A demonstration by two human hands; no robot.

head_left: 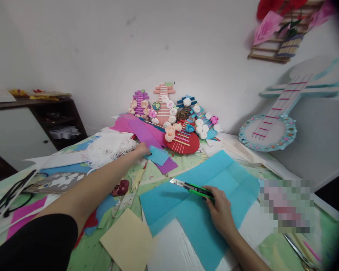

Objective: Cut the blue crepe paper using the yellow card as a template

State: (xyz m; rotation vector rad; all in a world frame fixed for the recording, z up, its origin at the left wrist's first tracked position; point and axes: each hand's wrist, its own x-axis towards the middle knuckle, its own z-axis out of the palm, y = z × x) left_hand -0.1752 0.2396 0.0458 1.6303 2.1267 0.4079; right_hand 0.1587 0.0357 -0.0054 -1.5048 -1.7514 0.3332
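Observation:
My right hand (222, 212) grips a green and black utility knife (199, 189), its metal blade out and pointing left. The knife is over a large turquoise sheet (228, 177), creased and with a piece cut away at the front. Stretched far forward, my left hand (142, 149) pinches the edge of a small light blue piece of paper (157, 155). Beneath that piece lies a purple strip (167, 165). White paper or board (169, 244) shows under the turquoise sheet, with a cream square (128, 239) beside it.
Several decorated toy lutes with paper flowers lean at the back, a red one (183, 145) in front. White shredded paper (110, 150) heaps at left, near black-handled scissors (14, 195). A larger lute (274, 131) stands right. Metal scissors (298, 248) lie front right.

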